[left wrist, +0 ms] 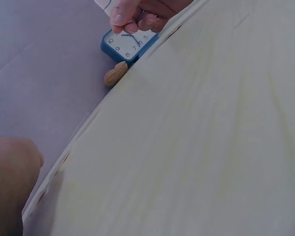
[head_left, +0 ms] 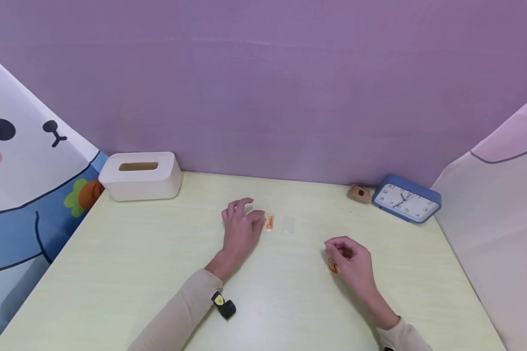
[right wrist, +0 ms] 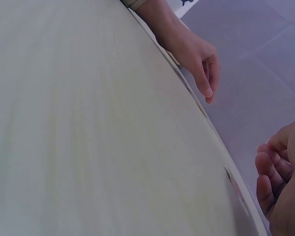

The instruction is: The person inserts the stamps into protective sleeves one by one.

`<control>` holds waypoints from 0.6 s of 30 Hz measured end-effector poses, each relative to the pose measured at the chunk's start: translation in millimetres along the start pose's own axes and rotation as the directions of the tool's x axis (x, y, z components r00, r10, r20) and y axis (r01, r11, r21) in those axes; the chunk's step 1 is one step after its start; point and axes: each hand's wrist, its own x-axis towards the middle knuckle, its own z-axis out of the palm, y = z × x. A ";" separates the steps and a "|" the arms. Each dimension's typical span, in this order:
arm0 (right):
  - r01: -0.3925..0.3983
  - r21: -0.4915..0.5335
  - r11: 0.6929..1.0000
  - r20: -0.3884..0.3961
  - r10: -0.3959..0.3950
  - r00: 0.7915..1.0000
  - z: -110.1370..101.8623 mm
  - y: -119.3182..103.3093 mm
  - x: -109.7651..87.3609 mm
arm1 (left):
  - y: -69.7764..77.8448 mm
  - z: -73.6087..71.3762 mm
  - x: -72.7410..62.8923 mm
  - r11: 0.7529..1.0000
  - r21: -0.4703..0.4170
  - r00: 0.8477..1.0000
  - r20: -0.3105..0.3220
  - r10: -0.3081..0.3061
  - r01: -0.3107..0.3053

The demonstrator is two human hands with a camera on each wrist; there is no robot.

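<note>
In the head view my left hand (head_left: 241, 229) is at the middle of the table, its fingers loosely bent. Its thumb and index fingertips come right at the left edge of a small flat orange-printed piece (head_left: 269, 223). Just right of that piece lies a clear square film (head_left: 288, 225). My right hand (head_left: 353, 261) is farther right with curled fingers, thumb tip against index tip; nothing shows between them. Below its thumb a small round orange piece (head_left: 332, 265) lies partly hidden. The right wrist view also shows the left hand (right wrist: 189, 51) with fingertips pointing down.
At the back left stands a white tissue box (head_left: 140, 175). A blue clock (head_left: 406, 199) sits at the back right, with a small brown figure (head_left: 359, 193) beside it. A purple cloth (head_left: 263, 97) hangs behind the pale table (head_left: 263, 312).
</note>
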 end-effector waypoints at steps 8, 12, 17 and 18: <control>-0.015 -0.107 0.994 0.034 0.019 0.999 -19.4 6.7 -1.3 | 5.9 2.7 0.1 1.000 -0.024 1.000 0.029 -0.011 0.011; 0.037 -0.168 0.985 0.089 -0.023 0.996 -27.5 10.5 -0.6 | 11.1 6.5 -0.5 1.000 -0.018 0.998 0.059 -0.004 0.005; 0.077 -0.246 0.966 0.174 -0.034 0.984 -35.0 11.6 1.0 | 16.7 9.0 -1.3 1.000 -0.015 0.995 0.104 -0.006 0.008; 0.082 -0.264 0.961 0.191 -0.031 0.981 -35.9 11.3 1.3 | 17.8 9.1 -1.3 1.000 -0.015 0.994 0.113 -0.005 0.006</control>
